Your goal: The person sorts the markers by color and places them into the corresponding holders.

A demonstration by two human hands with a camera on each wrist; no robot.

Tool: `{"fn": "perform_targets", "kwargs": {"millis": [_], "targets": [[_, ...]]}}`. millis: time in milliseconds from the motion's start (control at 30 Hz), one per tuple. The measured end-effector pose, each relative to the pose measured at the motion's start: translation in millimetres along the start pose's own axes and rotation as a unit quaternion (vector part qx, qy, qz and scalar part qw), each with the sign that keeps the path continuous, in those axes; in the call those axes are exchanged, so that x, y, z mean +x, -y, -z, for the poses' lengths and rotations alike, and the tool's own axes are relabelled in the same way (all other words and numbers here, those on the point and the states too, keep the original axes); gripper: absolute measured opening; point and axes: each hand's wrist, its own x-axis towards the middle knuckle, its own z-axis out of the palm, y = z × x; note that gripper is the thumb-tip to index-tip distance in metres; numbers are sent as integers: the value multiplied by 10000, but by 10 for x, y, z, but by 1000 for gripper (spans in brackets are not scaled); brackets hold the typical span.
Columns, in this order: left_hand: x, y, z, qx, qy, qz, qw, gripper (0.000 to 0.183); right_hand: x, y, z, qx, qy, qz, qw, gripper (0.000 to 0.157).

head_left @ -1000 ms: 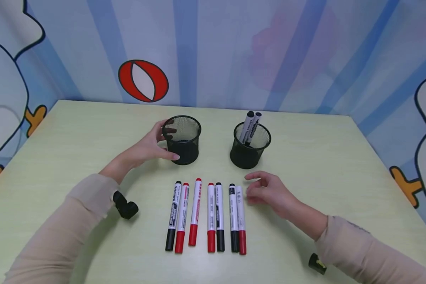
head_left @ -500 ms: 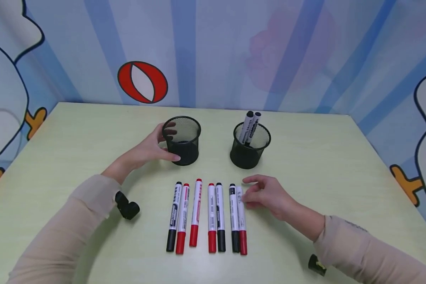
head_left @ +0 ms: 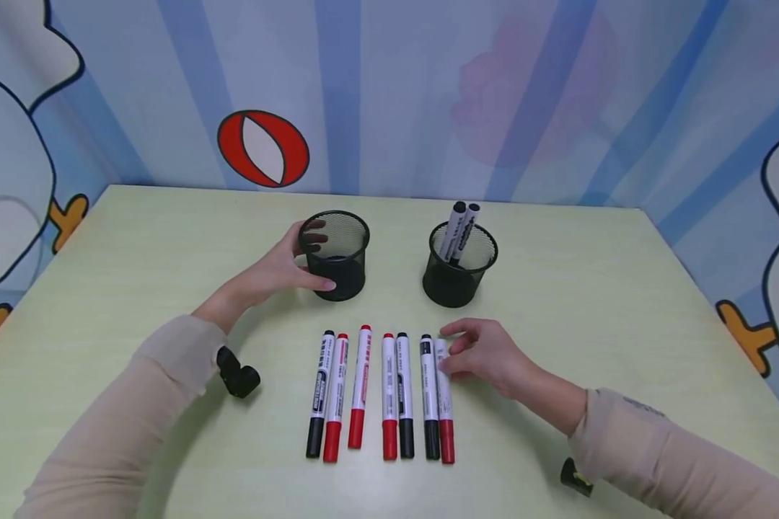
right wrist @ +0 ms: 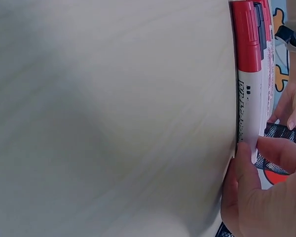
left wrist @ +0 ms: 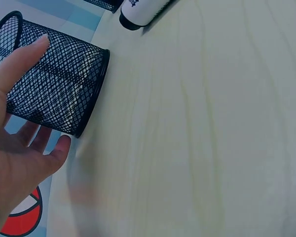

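My left hand holds an empty black mesh pen holder. Its thumb lies across the near side and the fingers are behind, as the left wrist view shows around the mesh cup. At the right end of a row of whiteboard markers lies a red-capped marker. The thumb and index finger of my right hand pinch its far white end. In the right wrist view those fingertips sit on either side of the white barrel, and the marker lies along the table.
A second mesh pen holder at the back right has two markers standing in it. Left of the pinched marker lie a black-capped marker and several more red- and black-capped ones. A printed wall borders the table's back.
My right hand has moved slightly left and down, from beside the red-capped marker onto its far end. The left hand stays on the pen holder, its thumb slightly further across.
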Motion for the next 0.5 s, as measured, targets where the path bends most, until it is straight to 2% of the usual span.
{"fn": "perform_targets", "kwargs": {"millis": [300,500], "targets": [[24,-25,13,87,24,-24,10000,90,17,-9,-39,-480,-108,210,9986,40],[36,-26,9,110,54,-22,9999,90,21,-13,-30,-560,-113,185,9982,39]]}}
